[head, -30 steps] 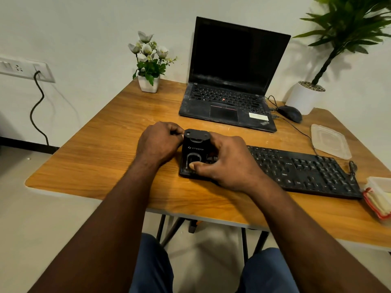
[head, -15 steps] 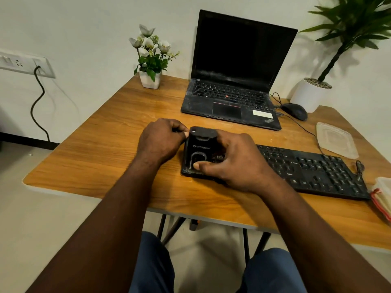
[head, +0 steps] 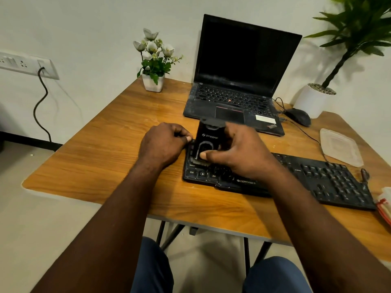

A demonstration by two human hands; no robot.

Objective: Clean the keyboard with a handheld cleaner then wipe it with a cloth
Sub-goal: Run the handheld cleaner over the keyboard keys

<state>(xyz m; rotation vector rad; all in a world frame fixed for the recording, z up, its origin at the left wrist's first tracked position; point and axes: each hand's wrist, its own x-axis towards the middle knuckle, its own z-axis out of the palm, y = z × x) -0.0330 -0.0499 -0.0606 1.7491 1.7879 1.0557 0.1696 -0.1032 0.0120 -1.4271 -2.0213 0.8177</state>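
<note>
A black keyboard (head: pixel 330 178) lies across the wooden table (head: pixel 101 157), running to the right edge. My right hand (head: pixel 239 155) grips a black handheld cleaner (head: pixel 208 137) that stands upright on the keyboard's left end, its brush end down on the keys. My left hand (head: pixel 163 144) sits at the keyboard's left edge with fingers curled, thumb and fingertip touching the upper left corner. My right hand hides the middle keys. No cloth can be made out for certain.
An open black laptop (head: pixel 239 81) stands behind the keyboard. A white flower pot (head: pixel 153 81) is at the back left, a mouse (head: pixel 298 117) and a large potted plant (head: pixel 313 98) at the back right. A clear plastic lid (head: pixel 338 149) and a red-rimmed container (head: pixel 385 206) lie at the right.
The cleaner has lifted toward the keyboard's upper rows, uncovering the Ctrl and Alt keys. My left hand stays at the keyboard's corner. The camera has shifted slightly.
</note>
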